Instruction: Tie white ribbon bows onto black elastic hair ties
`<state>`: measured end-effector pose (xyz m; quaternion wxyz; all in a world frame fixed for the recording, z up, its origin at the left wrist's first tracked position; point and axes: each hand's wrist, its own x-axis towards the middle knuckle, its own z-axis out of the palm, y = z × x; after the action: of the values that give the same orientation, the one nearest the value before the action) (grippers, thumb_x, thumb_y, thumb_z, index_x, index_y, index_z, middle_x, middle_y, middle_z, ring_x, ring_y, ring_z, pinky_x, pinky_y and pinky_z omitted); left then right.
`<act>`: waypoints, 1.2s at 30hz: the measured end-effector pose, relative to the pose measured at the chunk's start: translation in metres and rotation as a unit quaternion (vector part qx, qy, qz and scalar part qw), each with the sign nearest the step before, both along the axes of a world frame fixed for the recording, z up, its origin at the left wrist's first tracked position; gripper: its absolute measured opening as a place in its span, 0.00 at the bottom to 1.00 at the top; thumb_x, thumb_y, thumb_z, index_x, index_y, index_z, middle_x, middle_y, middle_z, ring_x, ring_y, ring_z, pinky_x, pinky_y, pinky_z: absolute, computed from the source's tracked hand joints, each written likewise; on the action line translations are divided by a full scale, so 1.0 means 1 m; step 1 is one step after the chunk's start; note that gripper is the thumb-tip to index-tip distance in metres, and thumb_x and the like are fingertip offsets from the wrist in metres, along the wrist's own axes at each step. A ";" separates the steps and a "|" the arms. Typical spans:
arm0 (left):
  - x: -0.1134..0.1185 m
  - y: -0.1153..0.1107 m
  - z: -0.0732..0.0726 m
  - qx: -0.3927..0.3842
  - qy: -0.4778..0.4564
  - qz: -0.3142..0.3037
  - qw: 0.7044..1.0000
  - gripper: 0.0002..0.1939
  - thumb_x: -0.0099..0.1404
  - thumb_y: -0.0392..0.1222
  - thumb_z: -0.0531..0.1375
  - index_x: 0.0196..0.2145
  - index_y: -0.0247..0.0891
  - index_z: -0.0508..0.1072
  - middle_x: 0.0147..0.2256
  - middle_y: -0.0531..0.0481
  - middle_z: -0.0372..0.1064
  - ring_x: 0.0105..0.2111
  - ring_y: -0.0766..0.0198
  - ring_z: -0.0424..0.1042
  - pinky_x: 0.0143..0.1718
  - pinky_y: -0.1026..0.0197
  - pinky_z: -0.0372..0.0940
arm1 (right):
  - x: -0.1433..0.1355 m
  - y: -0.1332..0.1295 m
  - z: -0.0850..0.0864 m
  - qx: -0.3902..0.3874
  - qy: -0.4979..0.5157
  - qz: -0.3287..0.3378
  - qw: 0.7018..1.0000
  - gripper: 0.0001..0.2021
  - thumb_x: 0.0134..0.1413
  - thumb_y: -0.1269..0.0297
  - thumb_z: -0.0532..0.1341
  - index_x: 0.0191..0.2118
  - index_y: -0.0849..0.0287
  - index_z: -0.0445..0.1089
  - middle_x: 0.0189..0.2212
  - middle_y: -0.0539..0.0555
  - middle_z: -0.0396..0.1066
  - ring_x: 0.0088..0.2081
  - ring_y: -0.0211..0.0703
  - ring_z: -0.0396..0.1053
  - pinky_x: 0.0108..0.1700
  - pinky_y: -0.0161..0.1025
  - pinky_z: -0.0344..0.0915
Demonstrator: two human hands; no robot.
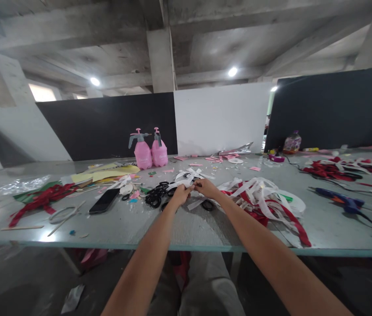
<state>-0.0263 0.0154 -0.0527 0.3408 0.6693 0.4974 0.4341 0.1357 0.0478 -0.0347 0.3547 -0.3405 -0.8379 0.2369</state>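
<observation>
My left hand [182,194] and my right hand [207,188] meet above the middle of the table, fingertips pinched close together. Between and just behind them is a white ribbon [190,175], which both hands appear to grip; its exact hold is hidden by the fingers. Black elastic hair ties [155,195] lie in a pile left of my left hand. One more black ring [207,205] rests below my right hand. Beside my right forearm spreads a tangled heap of white and red ribbon [265,197].
A black phone [105,201] lies to the left, near red ribbon [43,199] and yellow sheets [107,173]. Two pink spray bottles [151,154] stand at the back. On the right are a blue glue gun [337,199] with its cord and a plastic bottle [292,143].
</observation>
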 end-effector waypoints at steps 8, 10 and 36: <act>-0.002 0.000 0.001 0.024 0.024 0.026 0.999 0.23 0.55 0.60 0.56 0.21 0.34 0.66 0.14 0.54 0.60 0.16 0.69 0.60 0.21 0.66 0.52 | -0.001 0.002 -0.002 -0.002 -0.012 0.010 1.000 0.07 0.50 0.66 0.57 0.26 0.62 0.70 0.19 0.48 0.62 0.24 0.35 0.56 0.28 0.33 0.51; -0.001 -0.003 0.004 0.037 0.007 0.039 0.998 0.22 0.53 0.58 0.58 0.23 0.33 0.67 0.15 0.55 0.60 0.16 0.70 0.60 0.21 0.66 0.53 | -0.001 0.003 -0.002 0.004 -0.019 0.004 1.000 0.07 0.50 0.66 0.57 0.26 0.62 0.70 0.19 0.48 0.62 0.24 0.35 0.56 0.28 0.33 0.50; 0.003 -0.012 0.012 0.041 -0.024 0.039 0.998 0.19 0.49 0.53 0.64 0.24 0.33 0.69 0.16 0.56 0.61 0.18 0.70 0.59 0.21 0.66 0.54 | 0.003 0.006 -0.003 0.012 -0.030 -0.002 0.999 0.08 0.50 0.65 0.58 0.27 0.62 0.72 0.20 0.49 0.64 0.25 0.36 0.57 0.28 0.33 0.50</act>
<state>-0.0237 0.0036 -0.0403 0.3076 0.6525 0.4964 0.4830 0.1387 0.0542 -0.0382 0.3346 -0.3449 -0.8501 0.2155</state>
